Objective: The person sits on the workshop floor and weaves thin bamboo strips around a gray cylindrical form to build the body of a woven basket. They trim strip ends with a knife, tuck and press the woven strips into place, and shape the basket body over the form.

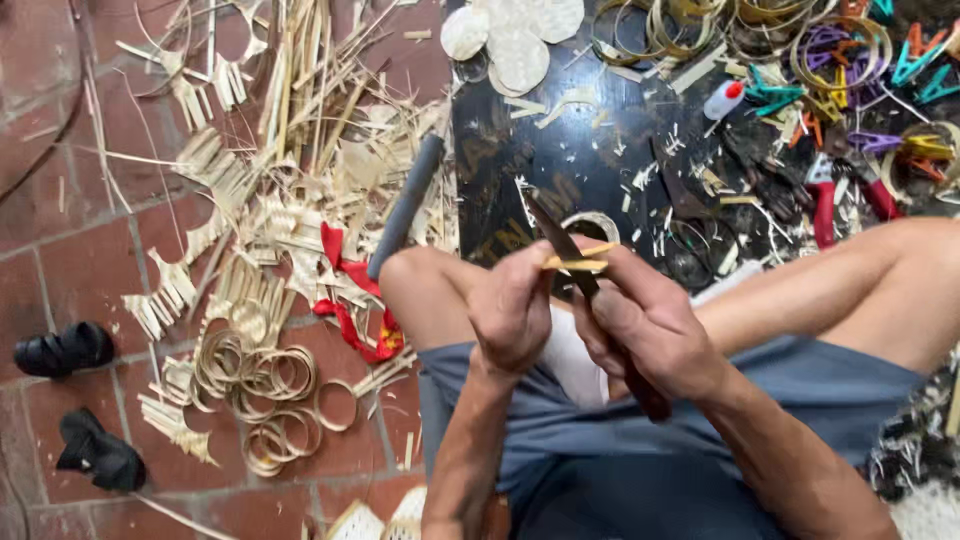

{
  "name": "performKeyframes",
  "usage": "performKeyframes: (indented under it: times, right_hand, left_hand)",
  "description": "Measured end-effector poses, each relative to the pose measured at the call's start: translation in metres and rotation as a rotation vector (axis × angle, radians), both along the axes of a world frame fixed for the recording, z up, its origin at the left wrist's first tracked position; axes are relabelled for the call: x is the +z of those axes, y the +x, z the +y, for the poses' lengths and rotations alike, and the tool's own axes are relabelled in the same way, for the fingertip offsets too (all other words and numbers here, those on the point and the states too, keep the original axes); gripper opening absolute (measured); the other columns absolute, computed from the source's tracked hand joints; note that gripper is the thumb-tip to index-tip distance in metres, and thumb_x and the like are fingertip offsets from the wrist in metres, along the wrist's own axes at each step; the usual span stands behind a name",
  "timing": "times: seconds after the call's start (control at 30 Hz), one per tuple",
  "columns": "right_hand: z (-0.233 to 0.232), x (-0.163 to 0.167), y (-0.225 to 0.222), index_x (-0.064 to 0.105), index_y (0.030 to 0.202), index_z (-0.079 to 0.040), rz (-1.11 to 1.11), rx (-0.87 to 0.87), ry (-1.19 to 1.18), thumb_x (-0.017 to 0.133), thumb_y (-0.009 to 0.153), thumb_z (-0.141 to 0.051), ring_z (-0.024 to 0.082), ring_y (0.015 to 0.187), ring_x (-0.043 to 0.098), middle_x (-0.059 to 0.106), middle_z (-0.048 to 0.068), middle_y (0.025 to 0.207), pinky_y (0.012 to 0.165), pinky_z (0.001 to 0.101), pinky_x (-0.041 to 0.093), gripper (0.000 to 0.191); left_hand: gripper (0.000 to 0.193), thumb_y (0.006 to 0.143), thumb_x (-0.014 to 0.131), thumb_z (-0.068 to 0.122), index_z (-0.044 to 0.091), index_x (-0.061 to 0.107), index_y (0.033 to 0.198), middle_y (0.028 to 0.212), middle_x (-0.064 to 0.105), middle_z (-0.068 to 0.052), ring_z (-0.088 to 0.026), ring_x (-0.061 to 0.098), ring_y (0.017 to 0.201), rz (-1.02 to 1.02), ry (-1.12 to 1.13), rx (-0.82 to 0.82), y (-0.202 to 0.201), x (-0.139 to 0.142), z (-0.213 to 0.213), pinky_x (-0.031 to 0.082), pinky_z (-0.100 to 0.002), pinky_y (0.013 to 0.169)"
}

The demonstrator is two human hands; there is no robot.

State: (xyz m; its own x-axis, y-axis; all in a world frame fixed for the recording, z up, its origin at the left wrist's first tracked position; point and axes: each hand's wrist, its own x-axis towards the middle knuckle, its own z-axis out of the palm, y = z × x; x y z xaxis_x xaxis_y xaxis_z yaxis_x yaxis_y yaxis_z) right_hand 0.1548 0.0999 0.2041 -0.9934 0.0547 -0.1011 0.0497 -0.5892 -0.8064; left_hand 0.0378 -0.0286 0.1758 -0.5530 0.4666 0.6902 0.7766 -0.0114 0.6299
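My left hand (510,305) pinches one end of a thin pale bamboo strip (578,259) in front of my raised knees. My right hand (650,325) grips a long knife (560,240) by its dark handle, the blade pointing up and away and lying across the strip. Both hands are close together, almost touching, above my blue shorts (600,420).
A black board (600,140) ahead holds bamboo rings, woven discs (515,40), coloured clips (900,70), red-handled pliers (830,200) and shavings. Bamboo strips, rings (265,385) and a red ribbon (345,290) litter the brick floor at left, with a grey rod (405,205) and black sandals (65,350).
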Motion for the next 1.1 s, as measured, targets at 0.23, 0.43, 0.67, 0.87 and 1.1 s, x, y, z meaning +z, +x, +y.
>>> performKeyframes:
  times: [0.23,0.43,0.67,0.87,1.1]
  right_hand:
    - [0.000,-0.009,-0.006,0.035,0.160,-0.006,-0.048,-0.019,0.073,0.045,0.109,-0.024,0.008,0.051,0.044,0.051,0.003,0.069,0.046,0.0234,0.040,0.055]
    - [0.001,0.011,-0.008,0.030,0.161,-0.008,-0.055,0.018,0.069,0.045,0.107,-0.024,0.008,0.048,0.044,0.052,0.002,0.067,0.043,0.0236,0.040,0.059]
    - [0.004,-0.001,-0.017,0.031,0.163,-0.009,-0.043,0.055,0.134,0.046,0.107,-0.029,0.007,0.048,0.044,0.050,0.001,0.065,0.043,0.0224,0.040,0.061]
    - [0.002,-0.012,-0.016,0.033,0.163,-0.011,-0.029,0.034,0.145,0.046,0.108,-0.030,0.006,0.046,0.043,0.049,-0.001,0.062,0.043,0.0211,0.039,0.060]
    - [0.018,-0.031,-0.041,0.040,0.166,-0.012,-0.222,0.062,0.478,0.047,0.108,-0.019,0.016,0.060,0.048,0.050,0.009,0.073,0.052,0.0286,0.043,0.058]
  left_hand:
    - [0.026,0.097,0.064,-0.013,-0.005,0.063,0.122,0.112,0.073,-0.018,-0.031,0.076,0.101,-0.080,-0.050,0.033,0.007,-0.011,-0.009,0.063,-0.037,0.091]
    - [0.032,0.094,0.061,-0.016,-0.004,0.064,0.124,0.114,0.073,-0.018,-0.032,0.076,0.105,-0.058,-0.051,0.019,-0.004,0.001,-0.009,0.062,-0.037,0.094]
    - [0.033,0.096,0.064,-0.017,-0.003,0.063,0.125,0.113,0.073,-0.018,-0.029,0.077,0.101,-0.070,0.015,0.021,-0.002,-0.010,-0.009,0.063,-0.036,0.092]
    - [0.032,0.099,0.058,-0.017,-0.003,0.062,0.128,0.113,0.074,-0.016,-0.027,0.076,0.105,-0.159,0.027,-0.006,-0.011,-0.017,-0.006,0.063,-0.034,0.095]
    - [0.044,0.082,0.085,0.001,-0.005,0.064,0.120,0.108,0.071,-0.020,-0.027,0.070,0.097,-0.104,-0.113,0.207,-0.015,0.011,-0.009,0.057,-0.033,0.084]
